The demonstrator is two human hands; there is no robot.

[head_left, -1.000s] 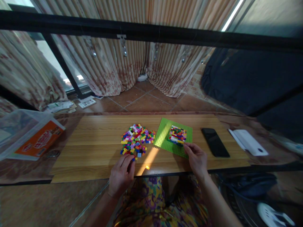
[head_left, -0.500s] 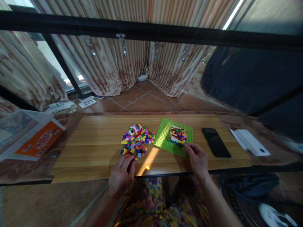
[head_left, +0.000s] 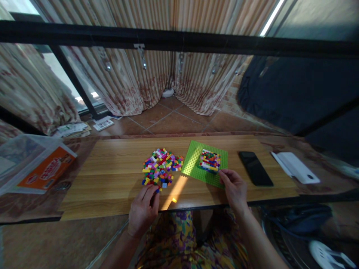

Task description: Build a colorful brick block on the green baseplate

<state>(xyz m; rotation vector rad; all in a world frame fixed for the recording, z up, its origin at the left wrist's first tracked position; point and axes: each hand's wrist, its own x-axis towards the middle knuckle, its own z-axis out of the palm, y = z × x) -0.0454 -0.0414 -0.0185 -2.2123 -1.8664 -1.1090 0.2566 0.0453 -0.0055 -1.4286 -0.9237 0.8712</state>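
My left hand is at the near edge of a loose pile of small coloured building bricks. Its thumb and fingers are drawn together, with a small blue building brick at the tips. My right hand rests at the near right part of a green studded baseplate, fingertips pinched together. What they hold, if anything, is hidden. Just beyond those fingertips, a multicoloured block of stacked bricks sits on the baseplate.
On the wooden tabletop, a black phone lies right of the baseplate. Farther right is a white device. One yellow brick lies near the front edge. A clear plastic box with an orange label stands far left.
Both hands hold nearly the same positions and finger poses. The whole view has shifted slightly; the bricks and baseplate look unchanged.
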